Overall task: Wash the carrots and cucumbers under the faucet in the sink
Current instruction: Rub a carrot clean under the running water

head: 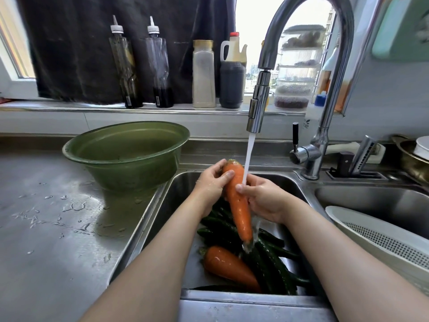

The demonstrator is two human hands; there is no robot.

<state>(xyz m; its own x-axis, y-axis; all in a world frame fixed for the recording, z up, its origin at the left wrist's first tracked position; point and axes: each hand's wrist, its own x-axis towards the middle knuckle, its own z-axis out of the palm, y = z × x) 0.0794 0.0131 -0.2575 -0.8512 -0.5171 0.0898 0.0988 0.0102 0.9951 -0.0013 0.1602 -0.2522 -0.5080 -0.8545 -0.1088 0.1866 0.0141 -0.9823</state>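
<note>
Two carrots in play, both over the left bowl of the sink (232,298). Nearest me is the loose carrot (229,267), lying on the sink floor with its tip toward the front rim. It has a wet sheen and is touching the cucumbers (271,259), which are dark green, thin and piled crosswise beside and behind it.

Above the pile is the held carrot (236,201), thick end up and tip down. The skin is bright orange and mostly smooth with a few dark pits, and water runs off the tip onto the cucumbers. Left grip (210,184) is curled round the thick top end. Right grip (262,198) is wrapped round the middle, thumb on the front face. Both are closed on it.

Risks, my read:
- Slip — the skin is wet and the taper points down. If either grip relaxes, it goes tip-first into the pile.
- Splash — the stream (248,154) lands on the right side by the thumb and could deflect out onto the bench (46,228), which is wet with droplets.
- Coverage — only one face is under the water. I can't see the back.
- Cucumbers get runoff only, which I wouldn't count as washed.

Further back, the faucet (258,105) head is directly above the grips. A green basin (130,173) sits on the bench just left of the sink.
</note>
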